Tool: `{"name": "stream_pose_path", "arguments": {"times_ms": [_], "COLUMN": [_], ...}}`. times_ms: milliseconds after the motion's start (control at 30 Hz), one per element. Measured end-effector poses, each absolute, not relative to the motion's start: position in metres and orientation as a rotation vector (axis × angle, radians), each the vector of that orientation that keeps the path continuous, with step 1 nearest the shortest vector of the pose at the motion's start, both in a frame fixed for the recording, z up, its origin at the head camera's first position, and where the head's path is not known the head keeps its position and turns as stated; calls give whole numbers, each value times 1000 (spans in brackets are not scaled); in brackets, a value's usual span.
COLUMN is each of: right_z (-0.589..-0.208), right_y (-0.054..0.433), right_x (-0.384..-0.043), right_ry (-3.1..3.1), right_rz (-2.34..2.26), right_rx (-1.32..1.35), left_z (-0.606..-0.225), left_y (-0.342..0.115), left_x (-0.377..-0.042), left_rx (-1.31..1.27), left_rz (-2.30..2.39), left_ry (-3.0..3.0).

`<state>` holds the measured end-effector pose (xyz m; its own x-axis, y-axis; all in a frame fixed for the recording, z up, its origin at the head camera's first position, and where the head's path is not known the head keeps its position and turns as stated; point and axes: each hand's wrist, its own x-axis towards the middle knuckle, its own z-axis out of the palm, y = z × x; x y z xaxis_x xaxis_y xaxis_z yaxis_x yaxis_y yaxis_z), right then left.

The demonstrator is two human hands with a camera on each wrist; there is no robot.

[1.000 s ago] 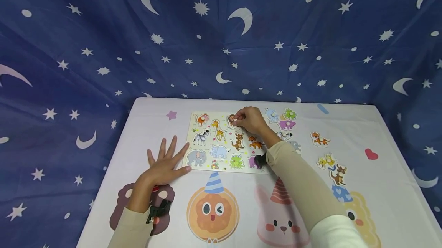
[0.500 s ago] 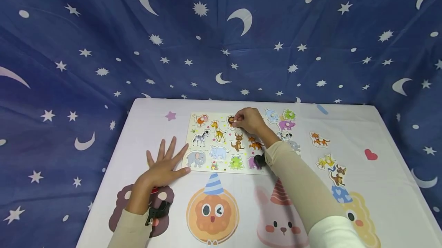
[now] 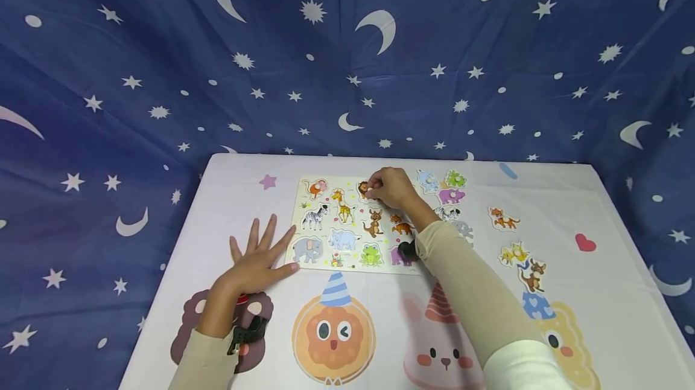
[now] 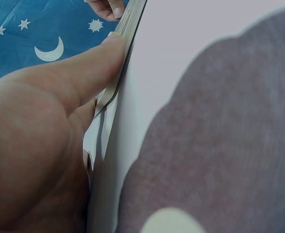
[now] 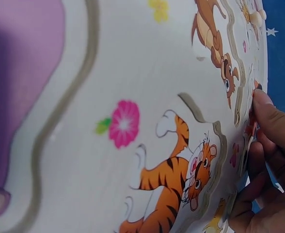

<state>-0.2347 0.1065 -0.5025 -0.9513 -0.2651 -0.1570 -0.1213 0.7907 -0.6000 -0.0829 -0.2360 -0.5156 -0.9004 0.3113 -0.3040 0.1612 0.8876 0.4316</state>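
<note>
A pale animal puzzle board (image 3: 339,180) lies on the table. My right hand (image 3: 395,188) pinches a lion piece (image 3: 362,191) at the board's top, and the fingers partly cover it. Knobbed monkey (image 3: 316,188) and giraffe (image 3: 343,206) pieces are on the board. My left hand (image 3: 255,266) lies palm down with fingers spread at the board's left edge; in the left wrist view the thumb (image 4: 96,65) touches that edge. The right wrist view shows a printed tiger (image 5: 171,174) and kangaroo (image 5: 215,48) below the right hand (image 5: 273,160).
Right of the board lie loose pieces: a rhino (image 3: 428,182), a frog (image 3: 456,179), a purple hippo (image 3: 450,197), a zebra (image 3: 447,214), a tiger (image 3: 503,220), a yellow animal (image 3: 513,253) and a kangaroo (image 3: 533,275). A starry blue cloth (image 3: 326,106) hangs behind the table.
The right hand stays at the lion piece, which has turned or settled slightly. The left hand keeps its place. The view shifts a little.
</note>
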Motion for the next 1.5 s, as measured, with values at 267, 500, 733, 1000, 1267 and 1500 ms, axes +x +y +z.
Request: {"name": "stream_pose_path", "arguments": {"times_ms": [267, 500, 733, 1000, 1267, 1500], "right_z": [-498, -497, -497, -497, -492, -465], "right_y": [109, 109, 107, 109, 136, 197], "right_x": [-232, -230, -229, -228, -219, -197], "right_ry": [2749, 2740, 2743, 2733, 2810, 2879], "right_rz": [-850, -850, -870, -861, -833, -927], "right_rx": [-278, -284, -308, -342, -485, -499], "left_z": [-517, -515, -513, -513, -515, -515], "left_y": [-234, -234, -234, -233, -234, -235], "left_x": [-84, -82, -81, -81, -78, -82], "left_rx": [366, 359, 361, 355, 354, 363], "left_rz": [579, 575, 581, 587, 623, 636], "left_ry": [2689, 2692, 2696, 2695, 2702, 2702]}}
